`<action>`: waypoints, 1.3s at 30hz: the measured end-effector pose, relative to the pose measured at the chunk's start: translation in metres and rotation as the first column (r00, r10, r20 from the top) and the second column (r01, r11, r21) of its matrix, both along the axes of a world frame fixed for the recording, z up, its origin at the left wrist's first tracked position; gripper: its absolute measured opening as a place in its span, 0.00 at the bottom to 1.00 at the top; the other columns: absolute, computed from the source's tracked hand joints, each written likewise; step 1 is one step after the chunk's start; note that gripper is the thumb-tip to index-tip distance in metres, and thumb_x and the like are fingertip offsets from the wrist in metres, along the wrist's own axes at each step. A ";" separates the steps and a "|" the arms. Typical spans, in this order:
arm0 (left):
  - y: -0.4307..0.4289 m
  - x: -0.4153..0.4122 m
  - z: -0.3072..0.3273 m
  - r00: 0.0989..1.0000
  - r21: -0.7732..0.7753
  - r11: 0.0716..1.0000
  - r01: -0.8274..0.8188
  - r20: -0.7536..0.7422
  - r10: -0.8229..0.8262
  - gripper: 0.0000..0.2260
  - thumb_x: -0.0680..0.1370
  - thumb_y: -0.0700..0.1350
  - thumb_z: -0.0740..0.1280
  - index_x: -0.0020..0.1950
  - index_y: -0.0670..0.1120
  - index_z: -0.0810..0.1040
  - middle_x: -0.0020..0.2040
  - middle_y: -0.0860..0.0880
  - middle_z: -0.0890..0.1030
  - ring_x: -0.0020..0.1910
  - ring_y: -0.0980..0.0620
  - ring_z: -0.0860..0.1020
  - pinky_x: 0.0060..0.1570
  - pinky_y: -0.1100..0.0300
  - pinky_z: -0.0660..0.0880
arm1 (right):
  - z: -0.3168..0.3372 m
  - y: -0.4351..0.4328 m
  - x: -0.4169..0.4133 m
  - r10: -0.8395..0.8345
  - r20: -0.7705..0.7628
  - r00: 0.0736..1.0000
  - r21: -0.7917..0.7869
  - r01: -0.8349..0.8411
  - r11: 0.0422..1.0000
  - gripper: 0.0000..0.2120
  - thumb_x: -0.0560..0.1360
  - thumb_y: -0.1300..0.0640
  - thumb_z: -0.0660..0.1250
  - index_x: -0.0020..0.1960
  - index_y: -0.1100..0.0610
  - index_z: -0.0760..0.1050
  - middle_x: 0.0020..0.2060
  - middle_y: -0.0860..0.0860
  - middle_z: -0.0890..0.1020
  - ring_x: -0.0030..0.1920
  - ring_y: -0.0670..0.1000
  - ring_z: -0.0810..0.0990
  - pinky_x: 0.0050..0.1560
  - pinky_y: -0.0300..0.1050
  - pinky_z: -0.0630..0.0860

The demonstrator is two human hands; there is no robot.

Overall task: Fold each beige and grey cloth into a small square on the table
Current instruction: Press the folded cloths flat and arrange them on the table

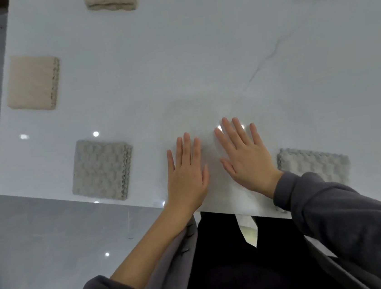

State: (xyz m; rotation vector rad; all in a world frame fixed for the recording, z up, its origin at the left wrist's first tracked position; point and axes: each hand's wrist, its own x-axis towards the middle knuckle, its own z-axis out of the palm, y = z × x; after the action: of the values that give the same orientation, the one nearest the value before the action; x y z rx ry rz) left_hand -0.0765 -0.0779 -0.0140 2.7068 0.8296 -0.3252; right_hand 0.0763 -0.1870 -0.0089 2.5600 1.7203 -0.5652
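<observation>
- With both palms flat on the bare bench (199, 60), my left hand (186, 175) and right hand (245, 159) were spread, holding nothing.
- Grey cloths (102, 169), (315, 165) lay folded just beside each hand; beige ones (33, 82) sat farther off.
- Judgement: all looked square; check edges before stopping.

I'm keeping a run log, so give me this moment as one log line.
left hand: flat, empty | right hand: flat, empty | table: five folded cloths, three beige, two grey | unfolded: none seen
</observation>
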 end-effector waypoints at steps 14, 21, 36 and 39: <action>-0.144 0.055 0.008 0.983 -0.028 0.989 -0.148 0.107 0.150 0.27 0.81 0.51 0.49 0.79 0.42 0.54 0.80 0.44 0.52 0.79 0.47 0.46 0.76 0.44 0.45 | 0.011 -0.126 0.071 0.139 0.033 0.990 0.097 -0.142 0.985 0.31 0.80 0.45 0.49 0.78 0.58 0.54 0.78 0.59 0.54 0.78 0.62 0.52 0.73 0.68 0.55; -0.209 0.072 0.012 0.947 -0.049 0.971 -0.236 0.214 0.241 0.27 0.81 0.50 0.48 0.79 0.44 0.53 0.80 0.46 0.52 0.79 0.47 0.49 0.77 0.49 0.44 | -0.003 -0.221 0.075 -0.049 -0.062 0.997 0.141 0.058 0.988 0.30 0.80 0.45 0.50 0.79 0.56 0.51 0.79 0.58 0.50 0.77 0.65 0.48 0.72 0.71 0.50; -0.207 0.100 -0.027 0.991 0.022 1.000 -0.014 0.133 0.011 0.27 0.82 0.49 0.48 0.80 0.47 0.48 0.80 0.46 0.47 0.79 0.49 0.47 0.76 0.44 0.45 | -0.036 -0.230 0.049 -0.259 -0.112 0.959 0.130 0.273 0.953 0.30 0.80 0.44 0.49 0.79 0.57 0.54 0.78 0.61 0.49 0.77 0.66 0.48 0.70 0.75 0.46; -0.205 0.101 -0.029 0.993 0.044 0.998 0.038 0.110 -0.043 0.27 0.82 0.50 0.48 0.80 0.48 0.47 0.80 0.47 0.46 0.79 0.49 0.46 0.76 0.44 0.44 | -0.036 -0.223 0.045 -0.260 -0.110 0.959 0.142 0.275 0.951 0.30 0.80 0.45 0.48 0.78 0.58 0.54 0.78 0.61 0.51 0.77 0.65 0.48 0.70 0.75 0.46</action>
State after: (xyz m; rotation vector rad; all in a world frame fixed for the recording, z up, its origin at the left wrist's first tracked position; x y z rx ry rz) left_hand 0.0245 -0.2830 -0.0428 2.7550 0.7593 -0.1658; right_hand 0.1212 -0.4103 -0.0448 2.9496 1.5046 -0.5818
